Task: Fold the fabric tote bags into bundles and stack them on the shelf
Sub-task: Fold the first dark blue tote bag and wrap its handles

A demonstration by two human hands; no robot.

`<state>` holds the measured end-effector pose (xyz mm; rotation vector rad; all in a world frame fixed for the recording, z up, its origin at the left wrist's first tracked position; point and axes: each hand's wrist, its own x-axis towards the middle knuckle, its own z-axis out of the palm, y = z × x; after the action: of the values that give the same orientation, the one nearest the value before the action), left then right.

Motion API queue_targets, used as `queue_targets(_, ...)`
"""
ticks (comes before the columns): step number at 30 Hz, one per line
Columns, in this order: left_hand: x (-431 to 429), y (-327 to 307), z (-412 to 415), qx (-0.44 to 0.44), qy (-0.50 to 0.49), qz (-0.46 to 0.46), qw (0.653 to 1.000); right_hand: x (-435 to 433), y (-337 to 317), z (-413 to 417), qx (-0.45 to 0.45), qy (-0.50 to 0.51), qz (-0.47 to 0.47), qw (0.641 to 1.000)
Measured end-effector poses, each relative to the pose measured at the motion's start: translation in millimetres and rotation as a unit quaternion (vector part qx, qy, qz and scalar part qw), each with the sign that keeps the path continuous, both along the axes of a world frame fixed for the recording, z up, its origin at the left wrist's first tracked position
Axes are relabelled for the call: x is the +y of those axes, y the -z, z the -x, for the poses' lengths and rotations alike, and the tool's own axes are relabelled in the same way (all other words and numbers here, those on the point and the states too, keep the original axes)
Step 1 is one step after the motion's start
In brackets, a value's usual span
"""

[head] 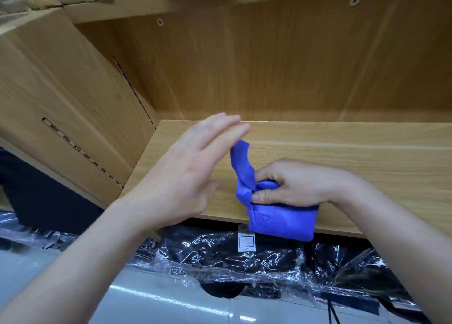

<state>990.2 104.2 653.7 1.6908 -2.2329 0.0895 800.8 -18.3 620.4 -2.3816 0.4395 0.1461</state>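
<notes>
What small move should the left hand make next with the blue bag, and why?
Probably the left hand should take the loose strap and wind it round the bag. The right hand grips the folded blue bag at the front edge of the shelf, the strap stands up free, and the left hand is open near its tip, holding nothing.

Plastic-wrapped dark packages (pixel 244 257) on glossy floor (pixel 151 296); white label (pixel 246 242) on one.
</notes>
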Motion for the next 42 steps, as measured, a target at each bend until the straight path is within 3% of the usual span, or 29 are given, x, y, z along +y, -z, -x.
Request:
queue_targets(1, -7, 3, 5, -0.091, 0.034, -0.014, 0.995, 1, -3, -2, 0.016, -0.023, 0.02, 0.999)
queue_targets(2, -14, 5, 12, -0.129, 0.053, -0.033, 0.99, 2, -6, -2, 0.031, -0.041, 0.036, 0.998)
queue_targets(3, -16, 3, 16, -0.112, 0.057, -0.06, 0.99, 1, -8, -1, 0.041, -0.05, 0.038, 0.997)
queue_targets(5, -16, -3, 12, 0.026, 0.032, -0.153, 0.987, -1, -8, 4, 0.04, -0.04, -0.009, 0.998)
queue_targets(6, -14, -4, 9, 0.126, 0.006, -0.22, 0.967, -3, -7, 7, 0.027, -0.027, -0.051, 0.998)
queue_targets(8, -5, -2, 3, 0.359, 0.028, -0.353, 0.863, -6, -5, 14, -0.004, 0.007, -0.157, 0.988)
queue_targets(10, 3, 4, 2, 0.577, 0.103, -0.383, 0.715, -5, -3, 18, -0.035, 0.019, -0.257, 0.966)
queue_targets(12, 6, 15, 1, 0.706, 0.136, -0.385, 0.578, -2, 1, 20, -0.074, 0.026, -0.326, 0.942)
queue_targets(13, 6, 19, 4, 0.739, 0.13, -0.371, 0.548, -1, 4, 21, -0.094, 0.029, -0.347, 0.933)
queue_targets(14, 6, 22, 8, 0.758, 0.101, -0.342, 0.545, 0, 8, 22, -0.113, 0.036, -0.362, 0.924)
queue_targets(17, 10, 29, 18, 0.77, -0.002, -0.243, 0.589, -2, 18, 26, -0.153, 0.079, -0.391, 0.904)
queue_targets(19, 9, 37, 18, 0.763, 0.001, -0.227, 0.606, -1, 20, 30, -0.16, 0.092, -0.371, 0.91)
queue_targets(21, 7, 44, 18, 0.75, -0.008, -0.206, 0.628, 2, 18, 30, -0.131, 0.096, -0.264, 0.951)
queue_targets(23, 4, 52, 18, 0.753, -0.019, -0.187, 0.631, 5, 15, 26, -0.086, 0.101, -0.073, 0.988)
queue_targets(25, 3, 54, 21, 0.768, -0.014, -0.18, 0.614, 10, 14, 20, -0.076, 0.111, 0.095, 0.986)
queue_targets(28, 1, 50, 25, 0.775, 0.005, -0.175, 0.607, 27, 14, 13, -0.107, 0.123, 0.201, 0.966)
queue_targets(33, -7, 47, 34, 0.741, 0.01, -0.167, 0.65, 38, 19, 8, -0.158, 0.158, 0.188, 0.956)
queue_targets(42, -6, 49, 44, 0.698, -0.054, -0.147, 0.699, 36, 44, 13, -0.241, 0.203, 0.066, 0.947)
